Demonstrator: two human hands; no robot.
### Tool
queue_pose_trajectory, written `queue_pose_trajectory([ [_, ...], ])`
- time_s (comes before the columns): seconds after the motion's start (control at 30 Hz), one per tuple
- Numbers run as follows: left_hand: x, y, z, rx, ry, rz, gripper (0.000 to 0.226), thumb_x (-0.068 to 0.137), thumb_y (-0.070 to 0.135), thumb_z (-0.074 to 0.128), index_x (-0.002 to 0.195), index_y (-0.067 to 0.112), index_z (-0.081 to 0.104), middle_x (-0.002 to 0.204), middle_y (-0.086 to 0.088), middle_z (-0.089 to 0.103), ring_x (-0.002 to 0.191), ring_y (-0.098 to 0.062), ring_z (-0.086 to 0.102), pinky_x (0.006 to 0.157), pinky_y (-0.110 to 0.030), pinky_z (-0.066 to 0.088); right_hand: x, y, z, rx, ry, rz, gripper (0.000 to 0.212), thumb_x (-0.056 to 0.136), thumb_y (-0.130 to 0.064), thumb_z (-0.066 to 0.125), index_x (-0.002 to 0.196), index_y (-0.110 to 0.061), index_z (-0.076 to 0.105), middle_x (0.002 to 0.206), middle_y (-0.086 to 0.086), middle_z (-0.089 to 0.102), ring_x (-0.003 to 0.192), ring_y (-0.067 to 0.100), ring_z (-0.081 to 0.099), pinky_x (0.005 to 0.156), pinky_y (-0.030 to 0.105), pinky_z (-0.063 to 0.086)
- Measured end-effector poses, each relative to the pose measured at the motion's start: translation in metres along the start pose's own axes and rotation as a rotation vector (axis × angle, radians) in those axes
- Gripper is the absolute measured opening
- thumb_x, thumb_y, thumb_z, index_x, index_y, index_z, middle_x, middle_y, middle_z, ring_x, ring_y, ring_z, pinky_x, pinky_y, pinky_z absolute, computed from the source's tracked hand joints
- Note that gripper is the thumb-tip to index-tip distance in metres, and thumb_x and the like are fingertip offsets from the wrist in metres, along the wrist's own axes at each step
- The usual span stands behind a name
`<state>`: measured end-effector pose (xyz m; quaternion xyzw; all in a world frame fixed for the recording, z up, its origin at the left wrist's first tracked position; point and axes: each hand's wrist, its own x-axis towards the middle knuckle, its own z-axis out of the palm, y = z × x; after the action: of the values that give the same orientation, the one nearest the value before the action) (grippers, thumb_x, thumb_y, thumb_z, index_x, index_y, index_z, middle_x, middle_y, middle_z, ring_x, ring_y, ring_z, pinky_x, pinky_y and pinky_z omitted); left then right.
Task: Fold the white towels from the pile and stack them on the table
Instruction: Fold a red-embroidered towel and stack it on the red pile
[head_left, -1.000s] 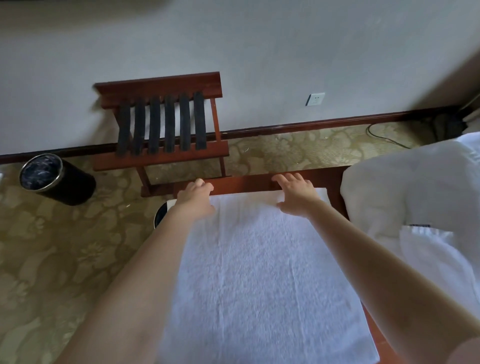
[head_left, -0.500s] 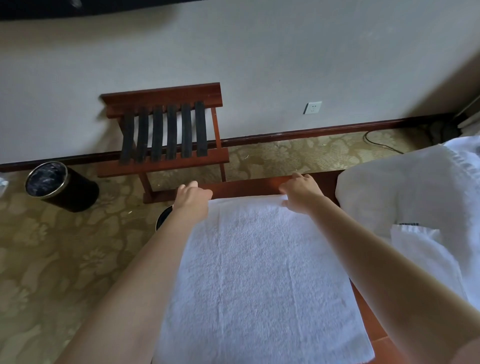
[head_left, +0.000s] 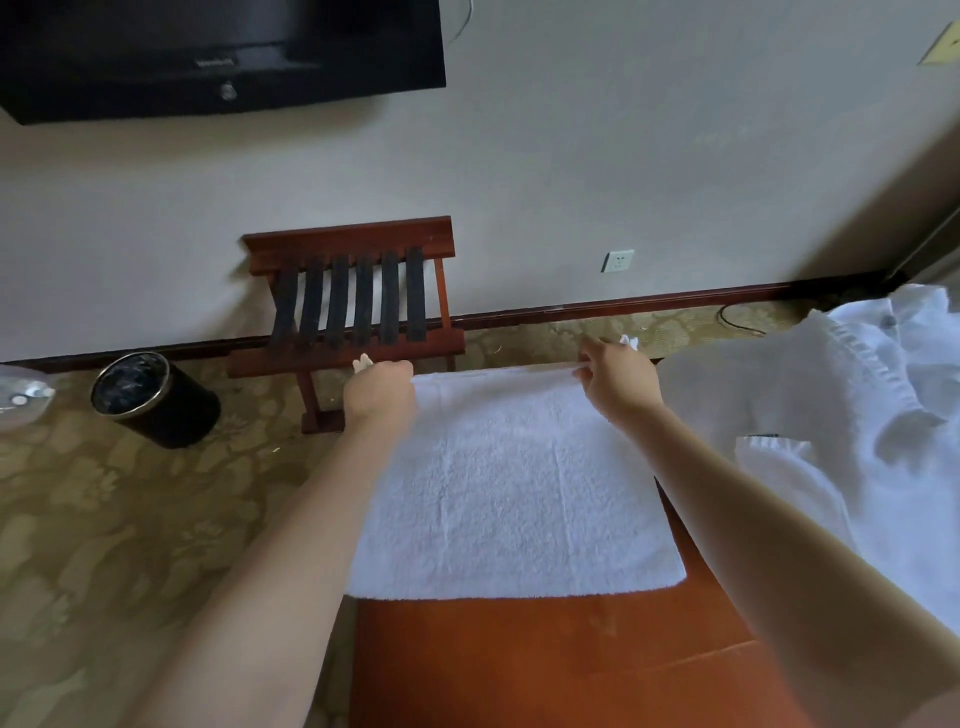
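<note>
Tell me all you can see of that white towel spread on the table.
The white towel is a terry rectangle, looped and fluffy, lying flat on the reddish-brown wooden table. Its near edge runs straight. The left hand and right hand each grip a far corner, with that edge slightly lifted. The pile of white towels lies to its right.

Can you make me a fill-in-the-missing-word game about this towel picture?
1. The left hand and the right hand both grip the far edge of a flat white ____.
2. The pile of towels lies to the ____ of the flat towel.
3. The round bin on the floor is coloured ____.
Missing words: towel, right, black.
</note>
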<state>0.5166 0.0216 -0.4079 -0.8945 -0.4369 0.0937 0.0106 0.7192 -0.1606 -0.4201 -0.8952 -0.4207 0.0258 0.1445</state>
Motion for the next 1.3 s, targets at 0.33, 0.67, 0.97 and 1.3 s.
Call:
queue_pose_trajectory([
  [0.33,-0.142,-0.019,0.066,-0.455,0.389,0.077,0.016,0.073,-0.006,0.071,0.088,0.001,0.072,0.073,-0.010,0.070,0.051,-0.030,0.061,0.045,-0.026,0.041,-0.164,-0.011,0.016,0.217,0.231,0.042,0.012,0.078,0.003,0.069,0.084,-0.006,0.063,0.085,0.004,0.065,0.055,0.026,0.058,0.041,0.028,0.042],
  [0.67,-0.206,-0.018,0.138,-0.440,0.097,-0.013,0.012,0.088,0.007,0.060,0.097,0.006,0.069,0.091,-0.005,0.070,0.072,-0.022,0.065,0.056,-0.030,0.048,-0.236,0.004,0.076,0.107,-0.110,0.202,0.005,0.090,-0.013,0.058,0.093,-0.013,0.062,0.097,-0.003,0.060,0.067,0.022,0.058,0.047,0.024,0.031],
  [0.97,-0.209,-0.016,0.147,-0.446,0.333,0.125,0.020,0.066,-0.004,0.079,0.085,0.001,0.073,0.088,-0.008,0.073,0.061,-0.025,0.068,0.053,-0.029,0.055,-0.235,0.012,0.074,0.139,0.106,0.105,0.020,0.069,0.008,0.071,0.082,-0.006,0.065,0.089,0.002,0.065,0.052,0.022,0.054,0.041,0.018,0.024],
  [1.3,-0.225,-0.005,0.148,-0.301,0.107,0.147,0.017,0.068,0.012,0.081,0.080,0.005,0.070,0.088,-0.006,0.065,0.051,-0.020,0.057,0.039,-0.024,0.043,-0.250,0.017,0.087,0.034,0.008,0.140,0.030,0.068,0.006,0.065,0.093,-0.008,0.070,0.098,0.003,0.066,0.082,0.032,0.055,0.065,0.037,0.044],
])
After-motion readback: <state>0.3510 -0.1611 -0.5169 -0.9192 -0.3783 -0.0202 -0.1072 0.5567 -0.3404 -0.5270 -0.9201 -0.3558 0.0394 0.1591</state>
